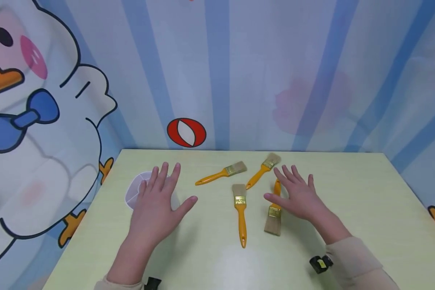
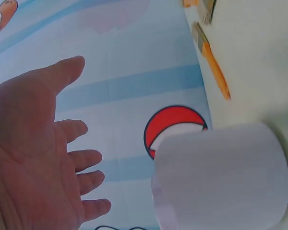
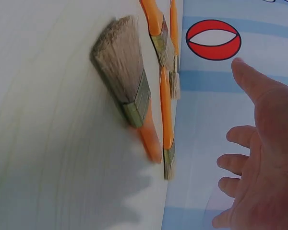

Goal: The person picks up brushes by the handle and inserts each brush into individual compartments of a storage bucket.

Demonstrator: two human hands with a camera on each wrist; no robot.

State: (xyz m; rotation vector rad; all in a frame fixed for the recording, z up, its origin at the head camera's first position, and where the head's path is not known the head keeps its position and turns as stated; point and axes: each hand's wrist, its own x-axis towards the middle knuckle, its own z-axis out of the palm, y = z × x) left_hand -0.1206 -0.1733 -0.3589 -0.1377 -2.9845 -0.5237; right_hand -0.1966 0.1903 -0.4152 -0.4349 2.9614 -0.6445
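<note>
So the only container I can see from here is a white, round, smooth-sided pot [image 2: 221, 177] with thin dividers inside, standing upright toward the back left corner of the tabletop [image 1: 210, 266]. The person's left hand [image 1: 155, 211] is blocking a good chunk of its mouth, so I can't tell what's in the hidden compartments. That grip is released, fingers spread, and the wrist view shows the hand apart from the pot.

Right hand [image 1: 298, 197] is the same deal: grip released, fingers splayed, above a flat paintbrush with a yellow-orange handle and tan bristles [image 1: 273, 219], bristles toward the person.

Three similar brushes lie flat nearby. The middle one [image 1: 241, 213] has its handle toward the person, another [image 1: 217, 175] points its bristles right, and the rear one [image 1: 262, 171] has its bristles just beside the back edge, where the blue striped backdrop [image 1: 253, 72] rises.

Room-wise, there's a decent gap between the pot and the brushes, plus a wide stretch of pale tabletop running past the right hand to the right edge, and more out front.
</note>
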